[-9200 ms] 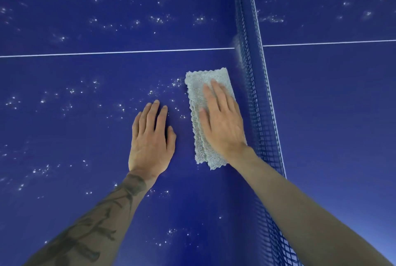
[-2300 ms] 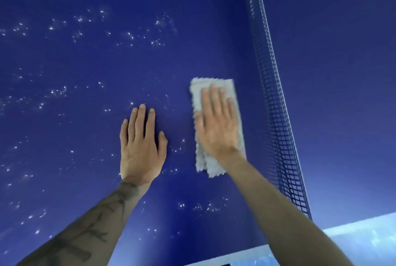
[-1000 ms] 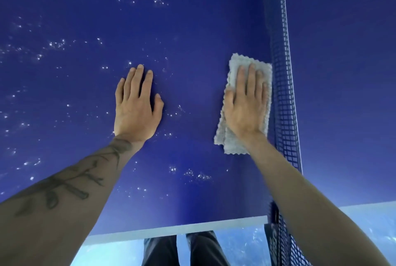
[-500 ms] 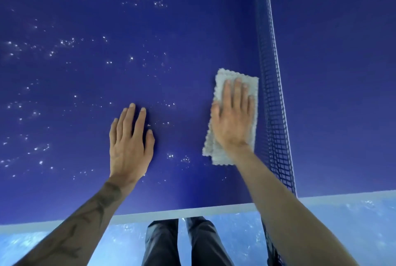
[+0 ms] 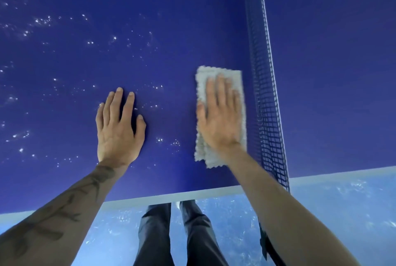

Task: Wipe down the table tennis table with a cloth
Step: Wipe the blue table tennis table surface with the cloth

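The right hand (image 5: 220, 120) lies flat, fingers straight, pressing the folded cloth (image 5: 221, 77) onto the blue table (image 5: 171, 40) just beside the net (image 5: 265, 94) — the left hand (image 5: 119, 128) rests open-palmed on the bare, droplet-speckled surface nearby.

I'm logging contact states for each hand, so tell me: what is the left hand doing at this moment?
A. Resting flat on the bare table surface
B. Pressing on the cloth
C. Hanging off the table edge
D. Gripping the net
A: the left hand lies with fingers straight on the blue table, apart from the cloth, which is under the right hand beside the net.
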Motion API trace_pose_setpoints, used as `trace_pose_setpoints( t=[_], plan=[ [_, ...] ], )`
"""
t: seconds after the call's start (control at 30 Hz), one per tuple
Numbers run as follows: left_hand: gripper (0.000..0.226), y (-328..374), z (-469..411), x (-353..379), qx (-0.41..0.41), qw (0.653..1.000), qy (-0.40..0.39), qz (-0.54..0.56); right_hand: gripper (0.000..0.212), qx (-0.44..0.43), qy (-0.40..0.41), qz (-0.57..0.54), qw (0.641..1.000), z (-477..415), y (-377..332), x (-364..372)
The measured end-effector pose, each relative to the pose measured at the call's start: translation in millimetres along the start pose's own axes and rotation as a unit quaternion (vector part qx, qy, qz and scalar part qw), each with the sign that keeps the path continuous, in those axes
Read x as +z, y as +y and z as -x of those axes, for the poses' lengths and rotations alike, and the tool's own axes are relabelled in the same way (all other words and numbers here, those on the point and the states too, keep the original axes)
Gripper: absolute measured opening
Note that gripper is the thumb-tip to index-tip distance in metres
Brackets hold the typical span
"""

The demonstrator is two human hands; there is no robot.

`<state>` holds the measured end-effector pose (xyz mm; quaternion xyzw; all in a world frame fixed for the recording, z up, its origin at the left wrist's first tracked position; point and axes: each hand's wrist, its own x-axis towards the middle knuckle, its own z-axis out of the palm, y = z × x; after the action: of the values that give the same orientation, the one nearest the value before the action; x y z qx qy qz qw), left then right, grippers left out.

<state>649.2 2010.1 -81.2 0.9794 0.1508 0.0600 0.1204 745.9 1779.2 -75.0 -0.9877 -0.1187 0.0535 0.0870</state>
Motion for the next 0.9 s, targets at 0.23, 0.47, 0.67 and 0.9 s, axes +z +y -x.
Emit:
trace_pose_setpoints(
  t=[0.23, 0.47, 0.67, 0.9],
  plan=[
    [0.056, 3, -1, -3, -0.007, 1.000, -0.006, 0.005, 0.065, -0.086, -0.021, -0.002, 0.996, 77, 42, -1],
    [0.057, 1, 0, -3, -0.006, 1.000, -0.009, 0.006, 0.067, 0.035, 0.011, 0.002, 0.999, 29, 14, -1],
    [0.057, 1, 1, -4, 0.000, 1.000, -0.005, 0.010, 0.064, -0.081, -0.025, 0.017, 0.996, 106, 36, 6],
    [0.057, 0, 2, -3, 0.001, 1.000, -0.004, 0.005, 0.067, 0.088, 0.026, -0.001, 0.996, 61, 29, 0]
  ],
)
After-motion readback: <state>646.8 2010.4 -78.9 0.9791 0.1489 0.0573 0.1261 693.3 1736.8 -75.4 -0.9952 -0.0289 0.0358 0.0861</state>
